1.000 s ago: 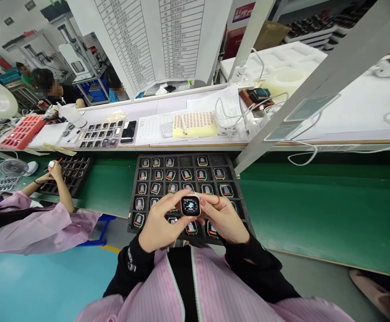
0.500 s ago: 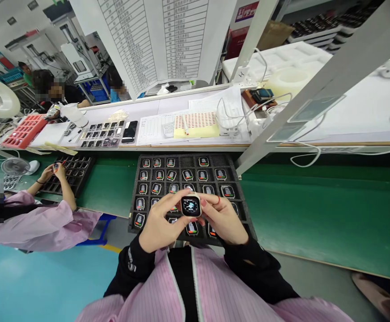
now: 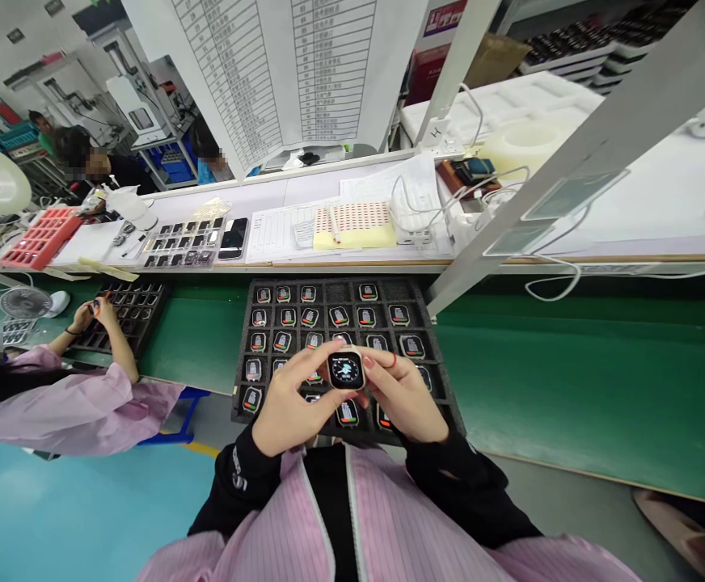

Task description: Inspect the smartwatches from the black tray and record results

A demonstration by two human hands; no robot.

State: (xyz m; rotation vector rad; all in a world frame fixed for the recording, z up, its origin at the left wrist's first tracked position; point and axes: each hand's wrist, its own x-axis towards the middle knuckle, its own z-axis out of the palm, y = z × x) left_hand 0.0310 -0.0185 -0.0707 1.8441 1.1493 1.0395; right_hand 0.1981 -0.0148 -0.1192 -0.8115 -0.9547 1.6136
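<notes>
Both my hands hold one small square watch body [image 3: 346, 370] with a pale case and a lit screen, just above the near rows of a black foam tray [image 3: 416, 293]. My left hand [image 3: 289, 404] pinches its left side with fingers closed. My right hand [image 3: 404, 396] grips its right side, fingers curled. The tray lies on the green belt [image 3: 571, 380] and carries several more watch bodies [image 3: 338, 315] in its pockets, their screens lit. A few pockets are hidden under my hands.
A co-worker in a pink coat [image 3: 67, 404] sits at my left, hands [image 3: 94, 311] at another black tray [image 3: 131, 311]. Behind the belt a white shelf carries a parts tray [image 3: 183, 242], a phone [image 3: 233, 238], papers, a yellow sticker sheet [image 3: 356, 225], cables and a red tray [image 3: 40, 236]. A slanted frame post [image 3: 510, 214] crosses on the right.
My hands and the watch body have hardly moved. The co-worker's hands shifted slightly over the left tray.
</notes>
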